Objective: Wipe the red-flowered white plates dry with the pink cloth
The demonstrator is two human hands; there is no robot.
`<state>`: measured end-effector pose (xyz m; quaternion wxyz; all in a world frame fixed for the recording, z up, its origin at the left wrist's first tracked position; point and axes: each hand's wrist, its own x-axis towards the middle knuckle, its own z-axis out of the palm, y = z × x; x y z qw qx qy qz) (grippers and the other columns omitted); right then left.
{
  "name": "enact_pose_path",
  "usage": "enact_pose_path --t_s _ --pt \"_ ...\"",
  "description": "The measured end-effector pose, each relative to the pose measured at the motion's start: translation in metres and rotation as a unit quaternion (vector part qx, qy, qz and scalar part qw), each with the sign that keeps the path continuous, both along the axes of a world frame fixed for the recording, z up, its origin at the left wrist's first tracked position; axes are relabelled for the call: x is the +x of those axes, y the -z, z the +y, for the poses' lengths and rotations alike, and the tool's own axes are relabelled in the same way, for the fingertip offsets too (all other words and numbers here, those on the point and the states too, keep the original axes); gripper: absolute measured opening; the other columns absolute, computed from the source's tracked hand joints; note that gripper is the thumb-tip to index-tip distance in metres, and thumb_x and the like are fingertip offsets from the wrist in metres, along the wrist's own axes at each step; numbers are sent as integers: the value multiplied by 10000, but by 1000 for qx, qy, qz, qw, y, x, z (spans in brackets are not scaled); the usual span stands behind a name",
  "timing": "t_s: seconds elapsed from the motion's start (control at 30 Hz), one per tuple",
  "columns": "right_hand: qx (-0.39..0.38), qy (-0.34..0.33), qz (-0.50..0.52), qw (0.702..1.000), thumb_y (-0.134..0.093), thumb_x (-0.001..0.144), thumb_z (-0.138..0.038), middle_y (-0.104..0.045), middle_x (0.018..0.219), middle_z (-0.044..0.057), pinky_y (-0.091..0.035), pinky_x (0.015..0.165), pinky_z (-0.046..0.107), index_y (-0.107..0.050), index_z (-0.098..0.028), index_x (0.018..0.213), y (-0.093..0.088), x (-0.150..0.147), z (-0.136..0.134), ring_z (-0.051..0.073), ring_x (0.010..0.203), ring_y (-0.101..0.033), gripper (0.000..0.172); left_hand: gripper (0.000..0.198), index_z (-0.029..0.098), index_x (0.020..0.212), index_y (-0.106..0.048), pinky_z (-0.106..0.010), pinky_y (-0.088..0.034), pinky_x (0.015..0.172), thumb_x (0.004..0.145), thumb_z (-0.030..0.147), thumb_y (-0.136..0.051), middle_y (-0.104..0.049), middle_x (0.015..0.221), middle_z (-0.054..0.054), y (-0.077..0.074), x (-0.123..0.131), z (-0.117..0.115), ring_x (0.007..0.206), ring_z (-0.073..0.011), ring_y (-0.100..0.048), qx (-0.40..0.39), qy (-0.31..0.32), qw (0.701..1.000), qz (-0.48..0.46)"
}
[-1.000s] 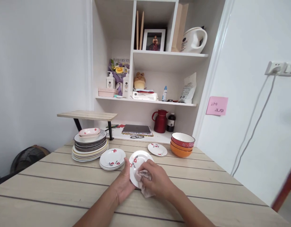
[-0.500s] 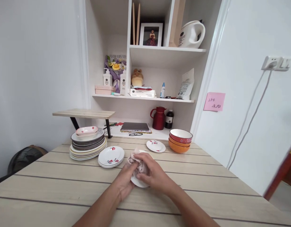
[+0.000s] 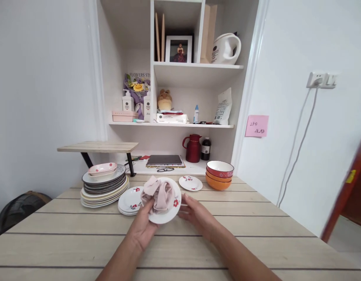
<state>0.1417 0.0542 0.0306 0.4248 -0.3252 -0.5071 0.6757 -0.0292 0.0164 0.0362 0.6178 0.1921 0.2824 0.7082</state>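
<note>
My left hand holds a small white plate with red flowers by its lower left rim, lifted and tilted above the wooden table. A crumpled pale pink cloth lies on the plate's face, and my left thumb presses on its lower edge. My right hand hovers just right of the plate with its fingers spread, holding nothing. Behind the plate sits a short stack of matching floral plates.
A tall stack of larger plates topped by a pink dish stands at the left. One floral saucer and stacked red and orange bowls sit at the back right. White shelves rise behind.
My right hand has let go of the cloth and pulled off to the right. The plate has turned face up toward me in my left hand, cloth bunched on it.
</note>
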Motion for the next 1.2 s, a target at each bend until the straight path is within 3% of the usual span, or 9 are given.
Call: enact_pose_path --t_s 0.1,0.27,0.4,0.53,0.63,0.77,0.87,0.97,1.2 --pt "-48 -115 137 983 -521 859 -532 -666 1197 86 -394 995 373 -628 -195 1198 2 -18 -12 226 1095 -587 490 356 171 1127 -642 -354 -566 867 777 139 -699 -742 1022 -77 4 7 -2 922 -221 -706 17 43 999 10" --pt "-103 -204 264 937 -319 874 -685 -657 1231 93 -398 991 412 -582 -188 1264 -2 -26 -21 255 1141 -572 684 439 210 1181 -621 -355 -538 920 759 148 -725 -722 1094 -71 10 11 -1 972 -217 -692 40 45 997 39" --pt "-116 -187 304 927 -269 845 -747 -671 1200 114 -413 976 446 -574 -169 1267 1 -25 -19 273 1120 -590 778 503 238 1222 -590 -364 -531 921 746 203 -749 -698 1155 -69 12 13 0 1018 -224 -675 25 54 995 82" --pt "-153 -129 290 936 -430 922 -509 -706 1130 106 -434 969 396 -584 -132 1244 11 -30 -11 233 1059 -631 520 564 259 1252 -556 -367 -518 917 731 313 -766 -682 1184 -72 11 17 0 1042 -230 -661 9 57 988 143" --pt "-178 -86 290 936 -430 935 -468 -713 1107 119 -460 944 382 -588 -113 1236 14 -31 -7 227 1020 -653 491 587 242 1243 -553 -356 -481 955 714 381 -767 -676 1184 -80 10 18 3 1078 -232 -638 40 22 969 243" --pt "-201 -40 292 934 -406 945 -472 -726 1068 121 -484 918 382 -583 -114 1238 9 -28 -6 227 982 -673 495 671 202 1294 -486 -434 -427 1004 704 403 -737 -647 1171 -120 17 10 15 1113 -276 -600 55 -76 904 418" --pt "-210 -26 290 933 -395 953 -460 -733 1050 115 -493 909 401 -574 -125 1247 7 -26 -5 232 955 -686 481 783 153 1323 -459 -505 -348 1061 632 377 -753 -541 1223 -167 27 -2 23 1244 -343 -470 10 -177 812 556" --pt "-215 -25 295 931 -371 958 -474 -722 1079 137 -493 918 408 -561 -103 1252 7 -26 -5 236 965 -686 510 807 181 1395 -375 -511 -372 1046 696 438 -686 -408 1276 -155 31 -9 22 1262 -337 -433 57 -221 736 637" --pt "-232 -8 305 924 -353 957 -496 -691 1155 153 -500 916 397 -547 -103 1262 4 -24 -2 232 1032 -667 534 552 222 1382 -390 -542 -372 1047 892 470 -444 -293 1358 -144 18 1 7 1313 -323 -364 114 -263 658 696"
